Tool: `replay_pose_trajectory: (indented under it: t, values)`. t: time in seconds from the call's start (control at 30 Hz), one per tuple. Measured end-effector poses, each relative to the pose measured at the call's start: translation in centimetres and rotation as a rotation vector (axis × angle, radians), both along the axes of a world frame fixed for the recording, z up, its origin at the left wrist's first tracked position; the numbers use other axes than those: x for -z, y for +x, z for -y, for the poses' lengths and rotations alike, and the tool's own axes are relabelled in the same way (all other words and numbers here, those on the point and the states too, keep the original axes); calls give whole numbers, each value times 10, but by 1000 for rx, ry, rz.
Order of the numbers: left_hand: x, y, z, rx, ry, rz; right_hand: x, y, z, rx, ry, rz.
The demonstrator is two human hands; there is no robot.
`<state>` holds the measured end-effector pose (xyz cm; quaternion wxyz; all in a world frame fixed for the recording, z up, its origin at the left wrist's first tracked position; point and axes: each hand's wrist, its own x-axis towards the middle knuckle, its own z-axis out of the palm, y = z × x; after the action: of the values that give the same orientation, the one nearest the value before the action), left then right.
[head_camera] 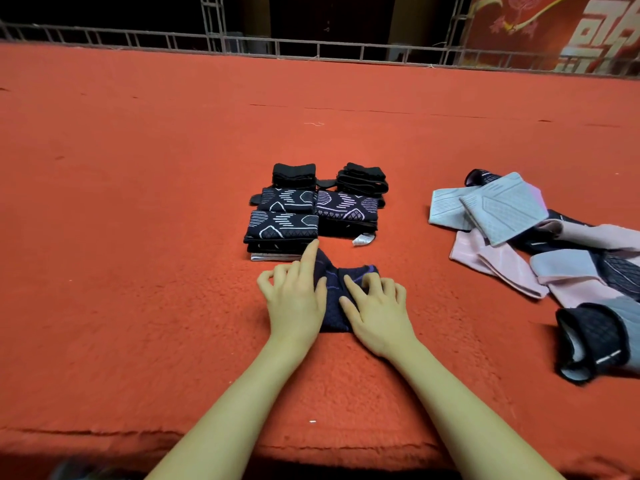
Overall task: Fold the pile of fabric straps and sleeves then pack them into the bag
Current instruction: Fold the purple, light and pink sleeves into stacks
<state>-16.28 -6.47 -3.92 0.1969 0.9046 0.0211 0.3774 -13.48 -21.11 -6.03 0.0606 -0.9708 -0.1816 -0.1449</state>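
Note:
A dark navy sleeve with purple lines (pixel 334 292) lies on the red carpet in front of me. My left hand (pixel 294 296) presses on its left side, index finger stretched forward, the other fingers bent. My right hand (pixel 375 311) rests on its right side with fingers bent onto the cloth. Just beyond stand folded stacks: a patterned dark stack (pixel 282 230), a second patterned stack (pixel 346 211), and two plain black stacks (pixel 294 174) (pixel 363 180). No bag is in view.
An unfolded pile lies at the right: grey sleeves (pixel 491 209), pink straps (pixel 502 261) and a black-and-grey sleeve (pixel 595 341). The carpeted platform's front edge (pixel 311 445) runs close to me. A metal railing (pixel 311 46) lines the far side.

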Motion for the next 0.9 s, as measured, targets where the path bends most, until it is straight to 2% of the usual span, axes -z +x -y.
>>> replay_pose_trajectory:
  t: [0.07,0.13,0.2,0.27,0.33,0.4,0.43,0.53,0.57,0.73,0.9]
  values:
    - [-14,1,15,60,-175,10,-3,-2,3,13,170,-51]
    - [-25,2,32,224,-458,-45,-6,-1,8,57,494,-83]
    - [-29,7,45,421,-673,-181,-8,-4,13,98,794,-16]
    - [-24,11,53,527,-729,-312,-6,-7,17,183,928,91]
    - [-16,13,54,533,-728,-362,-5,-10,18,263,924,147]
    - [-4,16,50,501,-579,-347,-6,-10,18,297,859,147]
    - [0,18,47,490,-432,-375,-5,-10,18,305,816,139]
    - [6,21,40,383,83,-622,-4,-10,18,316,723,97]
    - [6,22,37,353,189,-694,-3,-9,19,316,690,96]
    - [-4,34,27,388,322,-828,4,-7,19,366,461,-10]
    - [-8,44,20,442,394,-846,5,-3,19,419,410,-63]
